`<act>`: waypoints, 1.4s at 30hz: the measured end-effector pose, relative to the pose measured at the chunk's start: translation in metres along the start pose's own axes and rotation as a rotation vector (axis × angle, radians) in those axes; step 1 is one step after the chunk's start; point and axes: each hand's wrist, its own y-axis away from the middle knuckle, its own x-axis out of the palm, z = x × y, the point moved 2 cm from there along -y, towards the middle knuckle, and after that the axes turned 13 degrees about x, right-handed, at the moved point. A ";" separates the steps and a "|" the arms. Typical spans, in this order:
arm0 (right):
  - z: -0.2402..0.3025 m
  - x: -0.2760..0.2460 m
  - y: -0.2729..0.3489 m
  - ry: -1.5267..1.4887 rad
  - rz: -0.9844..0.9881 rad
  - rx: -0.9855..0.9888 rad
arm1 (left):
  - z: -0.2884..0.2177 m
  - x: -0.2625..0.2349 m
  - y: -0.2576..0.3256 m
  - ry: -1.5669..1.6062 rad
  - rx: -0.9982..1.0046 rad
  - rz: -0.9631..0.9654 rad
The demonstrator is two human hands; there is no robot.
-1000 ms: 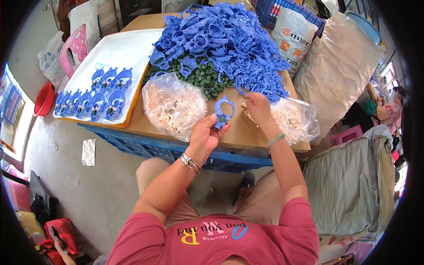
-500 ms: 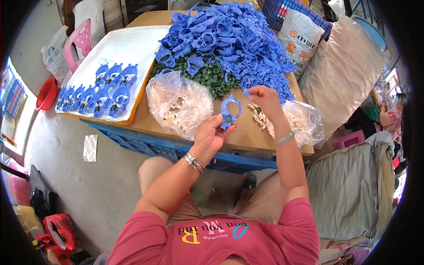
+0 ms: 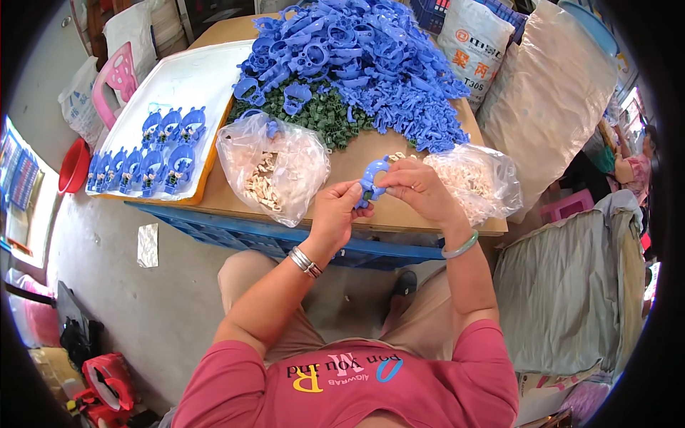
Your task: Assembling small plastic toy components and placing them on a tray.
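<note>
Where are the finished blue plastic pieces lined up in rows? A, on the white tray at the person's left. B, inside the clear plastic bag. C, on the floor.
A: the rows of assembled blue plastic pieces lie on the white tray, left of the loose heap.

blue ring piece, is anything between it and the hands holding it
Nothing visible does. The blue ring piece is pinched directly by the left hand and the right hand, held above the table edge, between the two clear bags of pale parts.
</note>
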 end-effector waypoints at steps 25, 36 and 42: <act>-0.002 0.014 0.002 -0.154 -0.115 0.329 | -0.003 0.002 0.003 -0.061 0.024 -0.039; -0.026 0.028 0.004 -0.606 -0.055 0.468 | -0.003 -0.003 0.004 -0.094 -0.003 -0.068; -0.028 0.033 0.002 -0.617 -0.090 0.460 | -0.002 -0.004 -0.001 0.117 -0.163 -0.162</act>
